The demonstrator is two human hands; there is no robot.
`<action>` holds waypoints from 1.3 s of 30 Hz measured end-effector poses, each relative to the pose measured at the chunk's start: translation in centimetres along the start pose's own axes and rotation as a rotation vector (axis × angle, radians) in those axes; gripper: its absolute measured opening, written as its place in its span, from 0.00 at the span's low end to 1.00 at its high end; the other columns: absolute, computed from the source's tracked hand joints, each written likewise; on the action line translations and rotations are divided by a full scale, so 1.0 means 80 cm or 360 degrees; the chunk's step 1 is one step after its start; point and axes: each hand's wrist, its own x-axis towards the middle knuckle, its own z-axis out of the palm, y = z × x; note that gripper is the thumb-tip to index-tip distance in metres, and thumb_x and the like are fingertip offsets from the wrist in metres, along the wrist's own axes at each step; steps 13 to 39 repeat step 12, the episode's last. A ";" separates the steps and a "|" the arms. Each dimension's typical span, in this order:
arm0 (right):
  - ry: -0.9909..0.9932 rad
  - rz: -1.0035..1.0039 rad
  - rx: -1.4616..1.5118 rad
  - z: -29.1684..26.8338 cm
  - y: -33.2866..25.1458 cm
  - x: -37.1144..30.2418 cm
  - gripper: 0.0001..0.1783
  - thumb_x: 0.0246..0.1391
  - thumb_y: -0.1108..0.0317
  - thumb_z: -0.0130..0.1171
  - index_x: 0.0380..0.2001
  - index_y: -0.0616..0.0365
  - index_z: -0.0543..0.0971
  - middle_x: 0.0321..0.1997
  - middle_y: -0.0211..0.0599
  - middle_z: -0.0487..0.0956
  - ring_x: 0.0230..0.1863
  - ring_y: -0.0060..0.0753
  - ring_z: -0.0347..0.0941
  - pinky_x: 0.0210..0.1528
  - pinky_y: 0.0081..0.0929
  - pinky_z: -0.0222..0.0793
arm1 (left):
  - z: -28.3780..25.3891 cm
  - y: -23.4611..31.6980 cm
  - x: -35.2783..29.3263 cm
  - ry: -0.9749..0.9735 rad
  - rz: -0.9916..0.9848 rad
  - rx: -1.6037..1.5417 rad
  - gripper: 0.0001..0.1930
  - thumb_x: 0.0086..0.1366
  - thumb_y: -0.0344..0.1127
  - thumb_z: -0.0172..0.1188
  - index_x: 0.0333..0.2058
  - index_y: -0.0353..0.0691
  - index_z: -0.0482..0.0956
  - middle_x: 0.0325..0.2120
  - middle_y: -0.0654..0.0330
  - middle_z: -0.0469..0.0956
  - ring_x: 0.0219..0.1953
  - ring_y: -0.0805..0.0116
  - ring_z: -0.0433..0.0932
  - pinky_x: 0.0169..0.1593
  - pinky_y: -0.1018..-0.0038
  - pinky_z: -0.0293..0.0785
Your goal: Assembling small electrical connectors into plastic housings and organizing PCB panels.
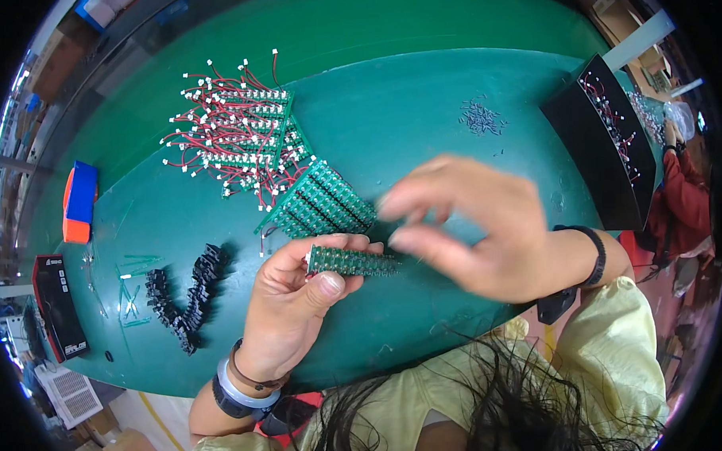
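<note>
In my left hand (296,295) I grip a narrow green circuit board (350,261) with rows of small parts along it, thumb in front and fingers behind. My right hand (476,229) hovers just to its right, smeared by motion. Its thumb and index finger are apart, and I see nothing between them. Just beyond the held board lies a green circuit board panel (320,201) divided into strips. Behind that panel is a pile of green boards with red wires (234,130) ending in white connectors.
A small heap of dark pins (482,118) lies at the back right. Black plastic pieces (187,299) form a curved row at left, beside thin green strips (130,289). A black bin (601,145) with wired boards stands at right. A co-worker's red sleeve (685,178) shows beyond it.
</note>
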 end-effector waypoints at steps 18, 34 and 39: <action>-0.0043 -0.0420 -0.0086 0.056 0.019 -0.003 0.16 0.41 0.84 0.61 0.37 0.64 0.74 0.30 0.43 0.77 0.27 0.43 0.74 0.24 0.30 0.68 | -0.003 -0.010 0.000 0.0099 0.0157 -0.0061 0.19 0.57 0.20 0.61 0.48 0.36 0.72 0.44 0.58 0.76 0.45 0.71 0.76 0.52 0.71 0.74; -0.0043 -0.0420 -0.0086 0.056 0.019 -0.003 0.16 0.41 0.84 0.61 0.37 0.64 0.74 0.30 0.43 0.77 0.27 0.43 0.74 0.24 0.30 0.68 | -0.003 -0.010 0.000 0.0099 0.0157 -0.0061 0.19 0.57 0.20 0.61 0.48 0.36 0.72 0.44 0.58 0.76 0.45 0.71 0.76 0.52 0.71 0.74; -0.0043 -0.0420 -0.0086 0.056 0.019 -0.003 0.16 0.41 0.84 0.61 0.37 0.64 0.74 0.30 0.43 0.77 0.27 0.43 0.74 0.24 0.30 0.68 | -0.003 -0.010 0.000 0.0099 0.0157 -0.0061 0.19 0.57 0.20 0.61 0.48 0.36 0.72 0.44 0.58 0.76 0.45 0.71 0.76 0.52 0.71 0.74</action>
